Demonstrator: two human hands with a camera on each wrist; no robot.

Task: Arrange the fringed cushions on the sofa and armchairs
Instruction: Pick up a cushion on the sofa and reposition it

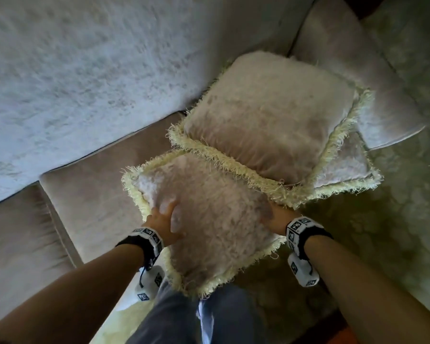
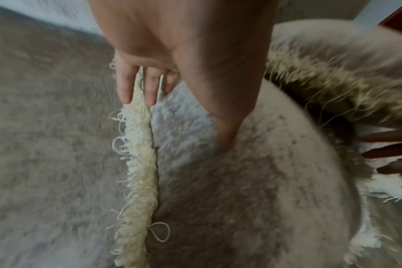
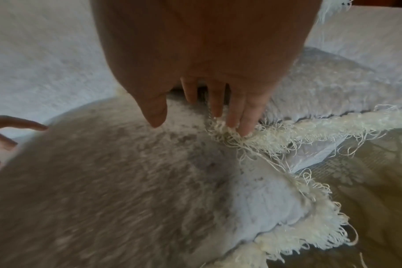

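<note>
Left hand (image 1: 163, 220) & right hand (image 1: 274, 217) grip opposite edges of near beige velvet cream-fringed cushion (image 1: 209, 219); fingers seemingly curled under, over sofa seat (image 1: 92, 194).

Dim, soft light; motion blur; wide-angle edge distortion.

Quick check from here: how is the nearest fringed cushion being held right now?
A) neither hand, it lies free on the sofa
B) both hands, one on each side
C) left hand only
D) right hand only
B: the left hand grips the near cushion at its left fringed edge and the right hand grips its right edge.
</note>
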